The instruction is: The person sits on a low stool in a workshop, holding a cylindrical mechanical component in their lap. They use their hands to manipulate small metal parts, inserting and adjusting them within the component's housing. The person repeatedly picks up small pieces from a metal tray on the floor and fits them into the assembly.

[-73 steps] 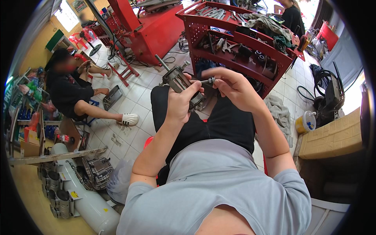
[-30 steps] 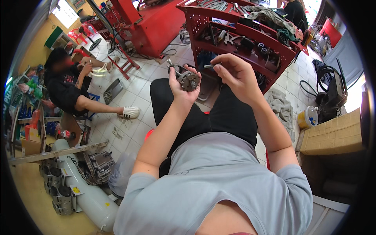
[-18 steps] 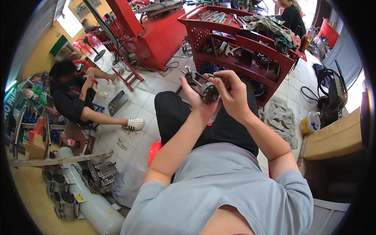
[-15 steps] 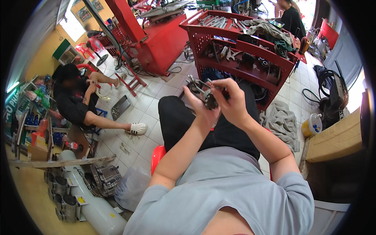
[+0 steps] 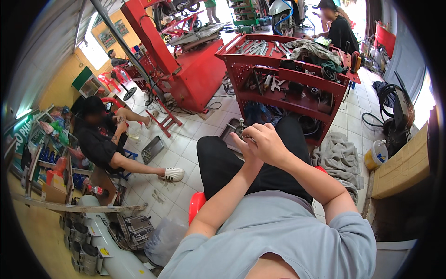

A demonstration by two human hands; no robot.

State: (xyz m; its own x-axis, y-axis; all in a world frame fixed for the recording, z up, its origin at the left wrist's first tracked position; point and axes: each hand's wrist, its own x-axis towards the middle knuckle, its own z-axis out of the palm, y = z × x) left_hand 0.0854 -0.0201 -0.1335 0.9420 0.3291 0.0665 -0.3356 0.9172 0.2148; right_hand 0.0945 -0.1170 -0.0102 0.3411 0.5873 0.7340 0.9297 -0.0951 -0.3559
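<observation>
Above my lap, my left hand is closed around a toothed metal part with shiny posts. In the earlier frame its dark toothed rim and posts show clearly; now my fingers cover most of it, and one bright metal post pokes up past the fingertips. My right hand lies over the left, fingers curled and gripping the same part from above. The exact fingertip contact is hidden. A shallow metal tray rests on the floor just beyond my hands.
A red tool cart with wrenches and rags stands ahead. Grey cloth and a yellow-labelled bucket lie to the right. Leftward sits a person in black, beside a dark tray. A red lift rises behind.
My right hand has closed over the metal part and turned with the left, so the toothed rim is now hidden. The view has tilted up slightly, and the scene sits lower.
</observation>
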